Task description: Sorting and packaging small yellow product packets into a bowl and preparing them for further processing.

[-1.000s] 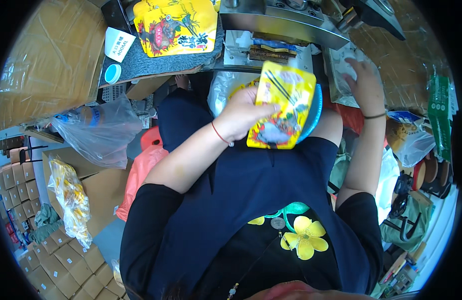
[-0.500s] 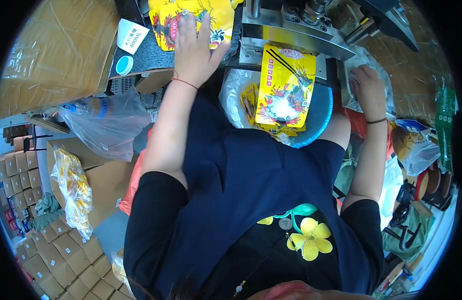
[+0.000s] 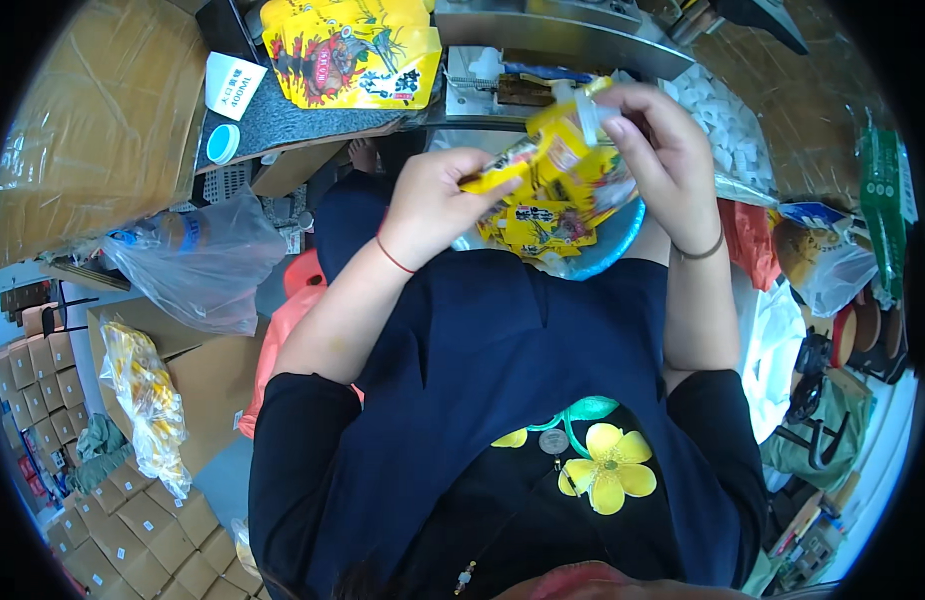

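Observation:
Both of my hands hold one yellow printed pouch above my lap. My left hand grips its left end. My right hand pinches its upper right part, next to a small white piece at the pouch's top. Under the pouch sits a blue-rimmed bowl with more yellow pouches in it. A stack of larger yellow and red pouches lies on the dark table top ahead.
A metal machine stands ahead at the table's right. A white paper cup and a small blue lid lie on the table. Clear plastic bags and several brown cartons are to my left. Bags and clutter fill the right.
My left hand came back from the pouch stack on the table. My right hand moved in from the right. Both now hold a pouch lifted above the bowl.

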{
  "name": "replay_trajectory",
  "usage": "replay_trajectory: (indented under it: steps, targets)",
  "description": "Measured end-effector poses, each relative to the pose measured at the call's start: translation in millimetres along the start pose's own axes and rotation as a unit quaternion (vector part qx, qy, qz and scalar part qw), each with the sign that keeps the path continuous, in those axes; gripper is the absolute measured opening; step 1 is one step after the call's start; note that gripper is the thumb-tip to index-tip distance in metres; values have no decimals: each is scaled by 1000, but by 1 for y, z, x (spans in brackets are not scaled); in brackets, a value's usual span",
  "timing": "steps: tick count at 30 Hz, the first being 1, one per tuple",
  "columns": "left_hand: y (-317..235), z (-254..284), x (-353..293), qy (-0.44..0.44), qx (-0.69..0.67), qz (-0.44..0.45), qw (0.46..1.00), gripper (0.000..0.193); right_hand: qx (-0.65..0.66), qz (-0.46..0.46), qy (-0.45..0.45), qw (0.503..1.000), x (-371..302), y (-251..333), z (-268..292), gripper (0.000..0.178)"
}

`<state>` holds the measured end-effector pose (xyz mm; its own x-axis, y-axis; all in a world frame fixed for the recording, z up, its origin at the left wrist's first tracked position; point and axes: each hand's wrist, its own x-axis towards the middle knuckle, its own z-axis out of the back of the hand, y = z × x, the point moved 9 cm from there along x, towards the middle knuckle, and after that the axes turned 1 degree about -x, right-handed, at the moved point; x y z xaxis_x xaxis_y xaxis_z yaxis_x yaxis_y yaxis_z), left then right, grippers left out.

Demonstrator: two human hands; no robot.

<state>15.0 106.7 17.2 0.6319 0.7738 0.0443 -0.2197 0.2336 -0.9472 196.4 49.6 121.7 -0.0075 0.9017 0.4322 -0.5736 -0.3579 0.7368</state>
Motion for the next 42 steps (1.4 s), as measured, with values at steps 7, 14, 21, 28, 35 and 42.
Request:
replay_trajectory:
  steps: [7,14,21,28,35,42]
  targets:
    - [1,-59,-12,113,-302,92,942,34,-59,38,54,996,-7,-7,14,15]
    - [-1,-84,-13,151,-336,120,922,35,-78,5,50,996,-9,-8,20,11]
    - [7,-108,-20,210,-398,191,872,29,-263,35,64,962,-8,-18,33,21]
    - [22,-56,30,76,-432,186,879,29,-428,-136,152,881,-22,-129,70,33]
    - [21,26,48,-127,36,33,991,34,-421,-143,69,893,-36,-163,84,28]
    - [13,72,23,-60,563,-218,795,45,-310,-146,-65,937,-41,-114,100,29]
